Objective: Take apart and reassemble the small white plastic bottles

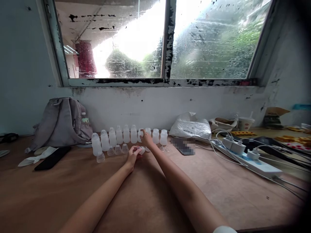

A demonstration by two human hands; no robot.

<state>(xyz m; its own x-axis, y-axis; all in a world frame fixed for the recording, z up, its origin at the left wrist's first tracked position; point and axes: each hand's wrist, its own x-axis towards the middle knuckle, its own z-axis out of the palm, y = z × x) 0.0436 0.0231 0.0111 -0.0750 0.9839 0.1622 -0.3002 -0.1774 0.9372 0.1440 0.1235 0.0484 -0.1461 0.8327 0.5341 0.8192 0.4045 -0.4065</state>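
Note:
A row of frosted white baby bottles (pixel 104 141) stands along the back of the table. Those on the left have domed clear tops; the ones on the right, such as this bottle (pixel 155 136), have none. My right hand (pixel 147 139) reaches to a bottle (pixel 139 135) in mid-row, its fingers at the neck and side; part of the grip is hidden. Just in front, my left hand (pixel 132 156) pinches a small translucent domed cap (pixel 142 150). Several clear domed caps (pixel 118 149) sit before the bottles on the left, and small clear pieces (pixel 167 148) lie at the right.
A grey backpack (pixel 62 124) and a black phone-like slab (pixel 52 158) lie at left. To the right are a pixelated dark flat object (pixel 185 147), a silvery plastic bag (pixel 190 126), and a white power strip (pixel 252 160) with plugs and loose cables.

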